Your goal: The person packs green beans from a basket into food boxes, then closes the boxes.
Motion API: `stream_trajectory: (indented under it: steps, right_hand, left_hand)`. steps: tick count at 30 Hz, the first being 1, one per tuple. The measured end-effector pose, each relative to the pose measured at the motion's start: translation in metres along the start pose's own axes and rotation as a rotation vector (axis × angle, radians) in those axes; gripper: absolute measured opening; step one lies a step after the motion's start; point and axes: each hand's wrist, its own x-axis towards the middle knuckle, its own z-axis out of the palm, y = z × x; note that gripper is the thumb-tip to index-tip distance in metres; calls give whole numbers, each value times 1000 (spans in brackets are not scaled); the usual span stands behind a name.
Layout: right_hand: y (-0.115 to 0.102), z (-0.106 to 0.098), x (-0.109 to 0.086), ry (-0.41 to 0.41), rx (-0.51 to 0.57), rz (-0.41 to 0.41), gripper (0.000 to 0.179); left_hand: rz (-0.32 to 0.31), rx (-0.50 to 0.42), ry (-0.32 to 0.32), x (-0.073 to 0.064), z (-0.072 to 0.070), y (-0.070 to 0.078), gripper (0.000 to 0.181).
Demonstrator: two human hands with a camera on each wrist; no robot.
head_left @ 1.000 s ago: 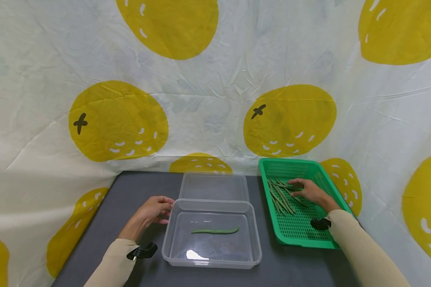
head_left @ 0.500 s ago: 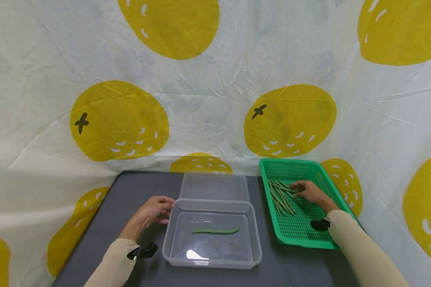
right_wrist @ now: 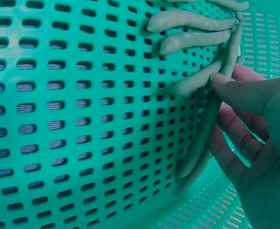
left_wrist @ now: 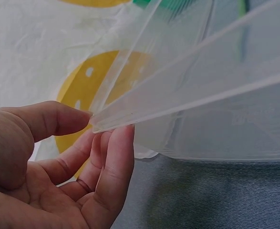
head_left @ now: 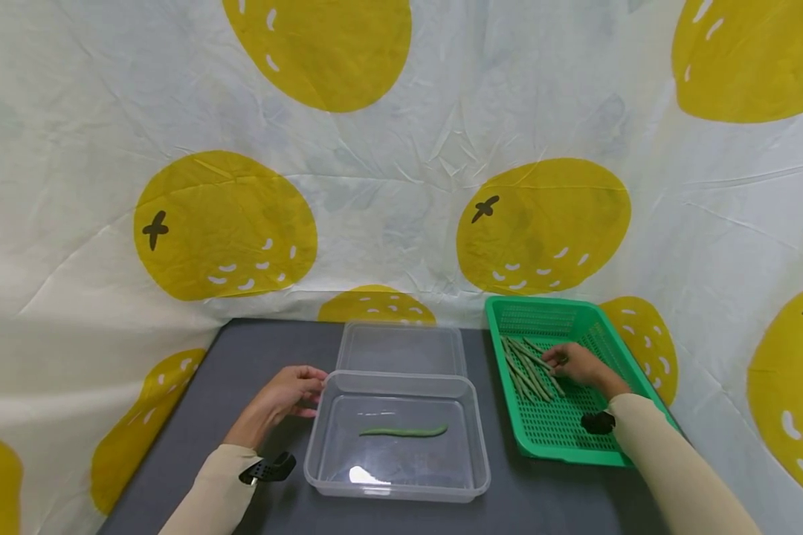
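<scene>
From where I stand, the left sleeve point(head_left: 207, 490) and right sleeve point(head_left: 676, 461) run off the bottom of the head view, the right one covering the basket's point(head_left: 569, 455) lower right corner. The lid's point(head_left: 401, 348) near edge vanishes behind the clear container point(head_left: 396, 492). Left wrist view, upper right: the lone bean point(left_wrist: 243, 38) blurs through plastic, cropped above. Right wrist view: the right hand point(head_left: 573, 364) (cut off at the right edge) pinches one pod point(right_wrist: 202, 131) or two, I can't tell.

A wrinkled white cloth backdrop point(head_left: 388, 223), printed with large yellow rounded fruits point(head_left: 542, 230), is hung behind a flat dark-grey bench point(head_left: 268, 345) with a woven-textured surface.
</scene>
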Motion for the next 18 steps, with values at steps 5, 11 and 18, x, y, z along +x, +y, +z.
stream_trajectory:
  steps: [5,11,18]
  right_hand:
    - [-5,-4,-3,-12,-34,-16,30]
    - [-14,-10,-11,-6,-20,-42,30]
    - [-28,-17,-15,5,29,-12,34]
  left_hand:
    - [6,-2,-4,0,0,0,27]
    - [16,-2,-7,0,1,-1,27]
    - [14,1,1,2,1,-1,29]
